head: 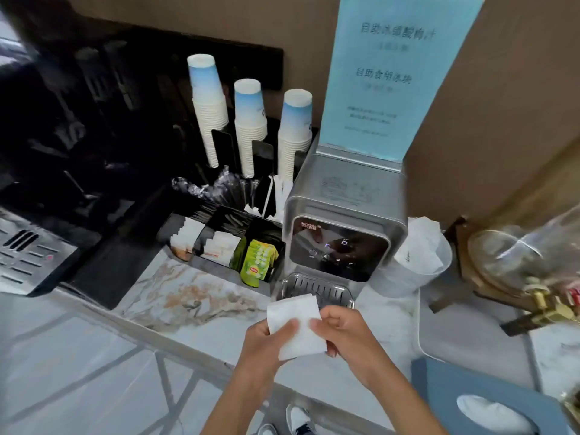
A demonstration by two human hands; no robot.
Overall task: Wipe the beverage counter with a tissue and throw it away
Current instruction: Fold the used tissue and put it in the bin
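A black organizer tray (219,268) sits on the marble desk (188,293), split into compartments: two hold white sachets (216,244), and the one nearest the water dispenser (342,233) holds green tea bags (259,262). Behind it, three upside-down stacks of paper cups (208,108) stand in a black holder, with wrapped stirrers (219,186) between holder and tray. A blue tissue box (489,400) sits at the lower right corner with a white sheet poking out of its slot. Right of the dispenser stands a clear plastic container (417,262) lined with white paper, and beyond it a glass drink jar (527,255) with a brass tap.

The tissue (296,324), one folded white sheet, is held above the desk's front edge, just ahead of the dispenser's drip tray (317,288). The left hand (266,343) pinches its left side between thumb and fingers; the right hand (342,331) pinches its right edge the same way.

Bare marble lies open between the organizer tray and the desk's front edge, left of the hands. A coffee machine (34,255) closes off the far left.
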